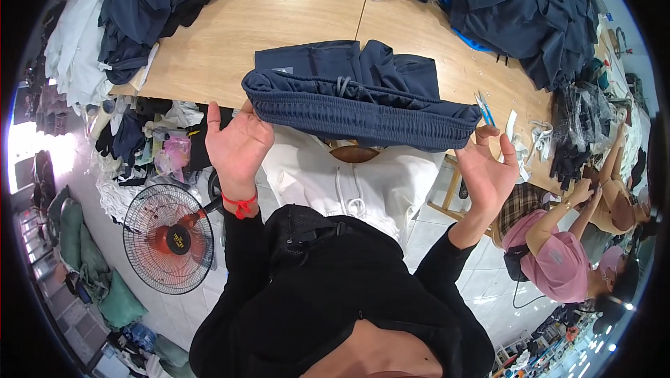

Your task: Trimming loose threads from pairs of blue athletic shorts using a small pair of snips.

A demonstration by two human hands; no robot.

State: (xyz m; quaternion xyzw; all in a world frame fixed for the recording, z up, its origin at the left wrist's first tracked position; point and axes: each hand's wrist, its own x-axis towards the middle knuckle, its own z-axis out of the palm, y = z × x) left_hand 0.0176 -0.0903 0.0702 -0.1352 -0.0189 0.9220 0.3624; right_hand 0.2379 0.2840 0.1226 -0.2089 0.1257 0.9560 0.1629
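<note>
Navy drawstring pants with a gathered elastic waistband are held stretched sideways at the table's near edge. At the waistband's left end is my left hand, palm up, its thumb out to the side and its fingertips hidden by the cloth. My right hand grips the right end, with some fingers curled at the band. A grey drawstring shows inside the waist. The legs lie on the wooden table beyond; their full length cannot be told. Just past the right end lie blue-handled thread snips.
Navy garment piles lie at the far right and far left. White garments hang at the left edge. A standing fan is at my left. A person in pink works at my right. White cloth covers my lap.
</note>
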